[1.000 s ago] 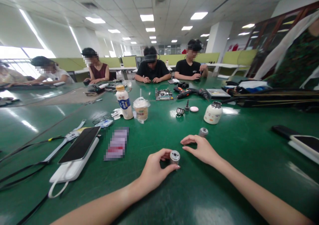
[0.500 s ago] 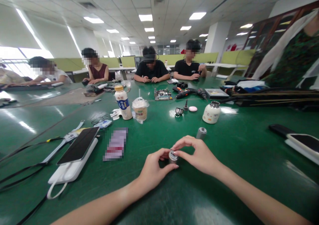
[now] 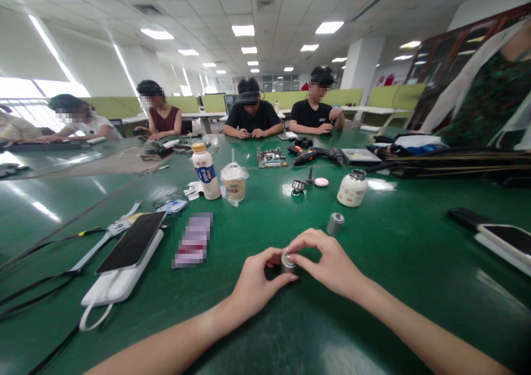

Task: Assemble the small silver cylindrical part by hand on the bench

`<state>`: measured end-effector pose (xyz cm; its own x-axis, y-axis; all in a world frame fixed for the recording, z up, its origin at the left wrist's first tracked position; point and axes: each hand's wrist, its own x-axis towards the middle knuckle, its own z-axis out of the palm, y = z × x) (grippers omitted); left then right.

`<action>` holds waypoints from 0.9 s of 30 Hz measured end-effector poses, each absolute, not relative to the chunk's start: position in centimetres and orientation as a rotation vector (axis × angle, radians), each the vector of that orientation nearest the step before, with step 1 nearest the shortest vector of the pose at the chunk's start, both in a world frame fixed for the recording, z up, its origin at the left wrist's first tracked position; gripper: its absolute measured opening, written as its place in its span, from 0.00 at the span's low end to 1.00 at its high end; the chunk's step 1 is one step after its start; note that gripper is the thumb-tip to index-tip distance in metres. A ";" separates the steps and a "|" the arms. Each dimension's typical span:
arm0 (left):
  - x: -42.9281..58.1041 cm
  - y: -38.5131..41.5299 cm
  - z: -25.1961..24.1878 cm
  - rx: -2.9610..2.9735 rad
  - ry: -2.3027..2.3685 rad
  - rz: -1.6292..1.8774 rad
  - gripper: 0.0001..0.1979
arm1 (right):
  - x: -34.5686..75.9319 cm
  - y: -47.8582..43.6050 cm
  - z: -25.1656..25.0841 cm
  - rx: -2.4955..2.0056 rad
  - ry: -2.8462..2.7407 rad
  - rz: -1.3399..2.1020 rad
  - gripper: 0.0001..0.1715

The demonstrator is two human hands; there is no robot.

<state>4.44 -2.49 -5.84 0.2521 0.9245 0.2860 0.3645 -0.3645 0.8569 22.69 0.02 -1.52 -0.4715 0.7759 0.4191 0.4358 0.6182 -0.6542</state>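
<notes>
A small metal cylinder (image 3: 286, 262) stands on the green table (image 3: 373, 264) in front of me. My left hand (image 3: 255, 284) curls around its left side and grips it between thumb and fingers. My right hand (image 3: 327, 261) pinches the cylinder's top from the right. A second, similar metal cylinder (image 3: 334, 223) stands free just beyond my right hand. Farther back sits a small white jar (image 3: 352, 189) with a metal rim, with a metal ring (image 3: 297, 186), a dark knob-like part (image 3: 309, 176) and a pink disc (image 3: 321, 182) near it.
To the left lie a phone on a white power bank (image 3: 124, 256), cables and a blurred card (image 3: 193, 239). A drink bottle (image 3: 206, 171) and a lidded cup (image 3: 234, 181) stand mid-table. Phones (image 3: 498, 234) lie at the right. Several people sit along the far side.
My right hand moved left from the table beside the second cylinder onto the top of the cylinder in my left hand. The left hand stayed put.
</notes>
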 end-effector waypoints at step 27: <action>4.4 -2.4 -6.0 1.879 1.205 1.047 0.17 | 23.2 0.7 -1.5 -1.017 -2.079 0.698 0.23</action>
